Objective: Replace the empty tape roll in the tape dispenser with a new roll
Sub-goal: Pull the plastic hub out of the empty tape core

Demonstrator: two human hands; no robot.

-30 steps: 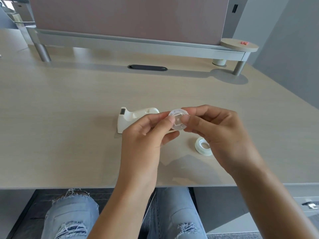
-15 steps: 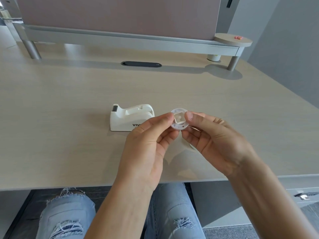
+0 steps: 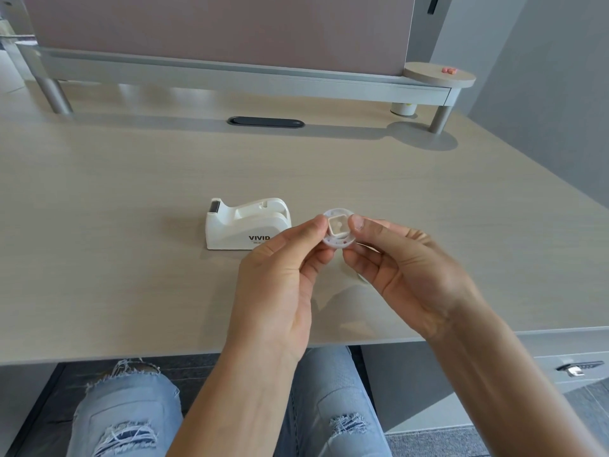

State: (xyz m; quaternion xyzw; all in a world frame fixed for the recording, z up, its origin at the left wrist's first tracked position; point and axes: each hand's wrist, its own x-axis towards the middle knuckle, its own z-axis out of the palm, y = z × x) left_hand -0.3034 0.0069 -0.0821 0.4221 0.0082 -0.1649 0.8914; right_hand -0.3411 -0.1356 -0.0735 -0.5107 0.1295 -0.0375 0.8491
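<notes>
A person seated at a pale wooden desk [image 3: 131, 275] held a small clear plastic core [image 3: 338, 229] above its near-middle, pinched between both hands. The left hand [image 3: 283, 275] gripped the core's left rim between thumb and forefinger; the right hand [image 3: 405, 268] pinched its right rim the same way, the remaining fingers of each hand curled loosely beneath. The core's flat round face was turned up and toward the camera, showing a squarish central hub, so its axis ran from the viewer toward the desk's far edge, tilted upward. No tape could be seen wound on it.

A white dispenser [image 3: 247, 224] stood upright on the desk just left of the hands, about midway between the near and far edges. Its long axis ran left to right, parallel to the near edge, with the cutter end pointing left and the rounded roll cradle pointing right, toward the hands. The cradle appeared empty, and the word "VIVID" showed on the side facing the person.

A sliver of a clear roll [image 3: 364, 278] lay on the desk under the right hand, mostly hidden. At the far edge ran a grey shelf [image 3: 230, 74] on legs, and a dark oval grommet [image 3: 265, 122] sat in the desk before it. Knees in ripped jeans [image 3: 131, 420] showed below the near edge.
</notes>
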